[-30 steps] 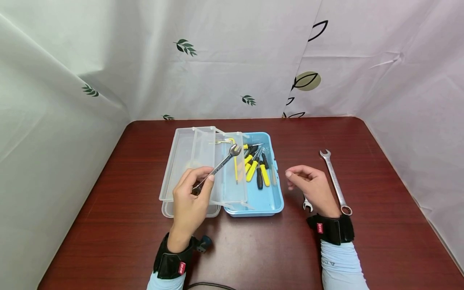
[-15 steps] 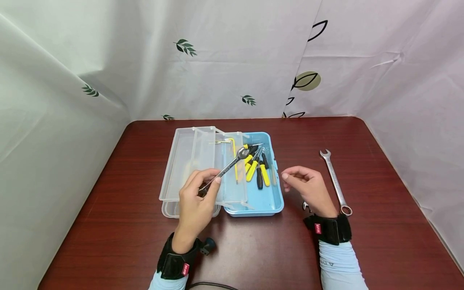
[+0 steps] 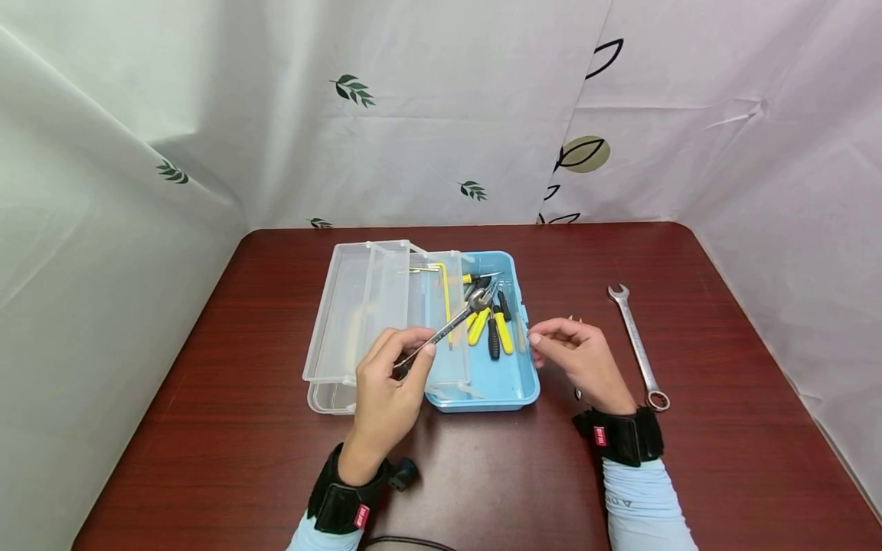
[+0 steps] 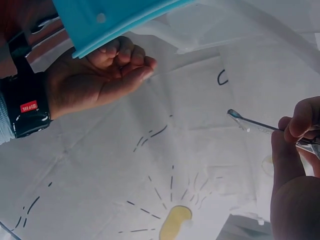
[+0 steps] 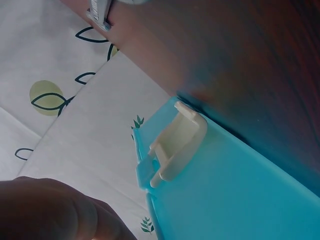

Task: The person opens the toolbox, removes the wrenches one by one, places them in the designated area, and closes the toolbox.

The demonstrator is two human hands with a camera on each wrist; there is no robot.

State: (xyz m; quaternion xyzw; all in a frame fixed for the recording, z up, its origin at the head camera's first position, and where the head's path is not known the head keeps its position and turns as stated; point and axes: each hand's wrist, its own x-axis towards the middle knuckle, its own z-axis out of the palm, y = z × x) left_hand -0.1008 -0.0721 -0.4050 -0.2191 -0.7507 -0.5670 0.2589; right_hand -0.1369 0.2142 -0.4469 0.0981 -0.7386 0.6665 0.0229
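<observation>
My left hand (image 3: 386,383) pinches a small wrench (image 3: 446,327), its head over the blue toolbox (image 3: 513,383) but not yet in, my right hand (image 3: 575,356) loosely curled beside, the long wrench (image 3: 637,346) left on the table (image 3: 723,428).

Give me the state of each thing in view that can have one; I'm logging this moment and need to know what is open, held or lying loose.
Blue toolbox: open, screwdrivers inside.
Clear lid: swung open to the left.
Small wrench: pinched in the left hand, head over the box.
Long wrench: flat on the table, untouched.
Right hand: fingers curled at the box's right edge; a grip cannot be made out.
Latch: undone.
</observation>
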